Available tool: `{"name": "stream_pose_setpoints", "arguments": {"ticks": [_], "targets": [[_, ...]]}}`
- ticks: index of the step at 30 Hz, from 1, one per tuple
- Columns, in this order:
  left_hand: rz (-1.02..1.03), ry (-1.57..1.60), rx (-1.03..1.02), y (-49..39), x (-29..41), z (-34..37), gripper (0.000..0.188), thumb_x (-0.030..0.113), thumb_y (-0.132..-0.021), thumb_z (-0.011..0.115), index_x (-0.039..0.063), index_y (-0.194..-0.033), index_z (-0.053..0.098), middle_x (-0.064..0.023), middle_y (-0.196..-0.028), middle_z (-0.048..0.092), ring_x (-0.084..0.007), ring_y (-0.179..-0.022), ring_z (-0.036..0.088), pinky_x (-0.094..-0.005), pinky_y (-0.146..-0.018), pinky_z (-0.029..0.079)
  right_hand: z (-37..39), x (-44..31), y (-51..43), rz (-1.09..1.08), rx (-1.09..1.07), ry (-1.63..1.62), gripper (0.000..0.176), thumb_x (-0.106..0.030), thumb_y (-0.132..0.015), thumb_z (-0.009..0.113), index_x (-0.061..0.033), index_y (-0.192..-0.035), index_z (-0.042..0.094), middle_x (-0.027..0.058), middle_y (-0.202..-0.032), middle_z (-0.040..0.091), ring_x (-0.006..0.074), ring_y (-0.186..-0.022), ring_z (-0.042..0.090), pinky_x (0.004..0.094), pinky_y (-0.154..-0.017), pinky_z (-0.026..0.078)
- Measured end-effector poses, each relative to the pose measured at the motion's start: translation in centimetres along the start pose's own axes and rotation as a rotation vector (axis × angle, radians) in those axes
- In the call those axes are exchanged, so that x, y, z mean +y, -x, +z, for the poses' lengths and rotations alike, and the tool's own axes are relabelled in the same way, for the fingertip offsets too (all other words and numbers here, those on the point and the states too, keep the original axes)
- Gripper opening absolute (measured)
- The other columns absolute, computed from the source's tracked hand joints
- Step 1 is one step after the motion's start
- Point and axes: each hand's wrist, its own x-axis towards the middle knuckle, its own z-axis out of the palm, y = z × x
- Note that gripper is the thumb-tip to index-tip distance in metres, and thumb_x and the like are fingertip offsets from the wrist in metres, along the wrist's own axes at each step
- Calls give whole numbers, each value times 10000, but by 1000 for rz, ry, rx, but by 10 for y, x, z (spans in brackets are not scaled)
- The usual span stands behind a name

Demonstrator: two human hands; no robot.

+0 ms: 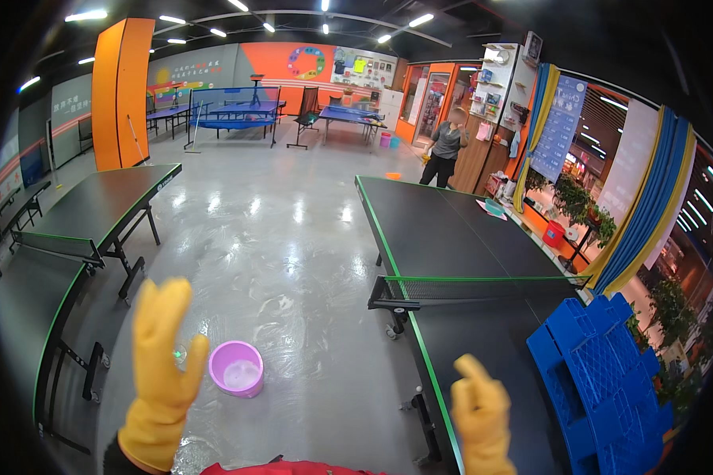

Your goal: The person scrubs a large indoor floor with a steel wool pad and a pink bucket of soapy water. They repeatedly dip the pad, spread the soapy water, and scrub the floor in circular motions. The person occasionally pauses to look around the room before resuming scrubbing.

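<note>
My left hand (165, 362), in a yellow rubber glove, is raised with its thumb apart from the fingers. It holds nothing. Beyond it to the right, a pink bucket (236, 387) with foamy liquid (242, 374) stands on the wet grey floor (291, 249). My right hand (481, 404), gloved alike and slightly blurred, has one finger stretched out and the others curled. No object shows in it. From this view it overlaps the near half of a black table tennis table (481, 338); whether it touches the top I cannot tell.
A second black table tennis table (107, 205) is at left. Blue plastic pallets (600, 380) stand at right. A net (475, 289) crosses the right table, with a teal item (495, 207) farther along. A person (447, 145) stands beyond, near an orange basin (393, 176).
</note>
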Motion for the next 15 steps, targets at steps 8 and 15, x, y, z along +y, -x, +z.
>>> {"name": "stream_pose_setpoints", "arguments": {"ticks": [8,15], "targets": [[-185,215,-361,185,13,128,484,130,-894,839,4,-1334,683,-203,-1242,752,-435,-1141,700,-569,-1036,507,113,106,185,404,-937,-59,496,-415,-1139,592,-70,-1486,674,223,-1498,686,394,-1401,642,475,-1174,514],[-176,270,-624,217,43,154,419,257,-947,780,20,-1283,701,-210,-1192,773,-448,-1118,710,-544,-1008,533,99,141,170,429,-675,-123,329,-374,-1097,625,-143,-1270,784,186,-1018,781,436,-998,753,493,-855,592]]}}
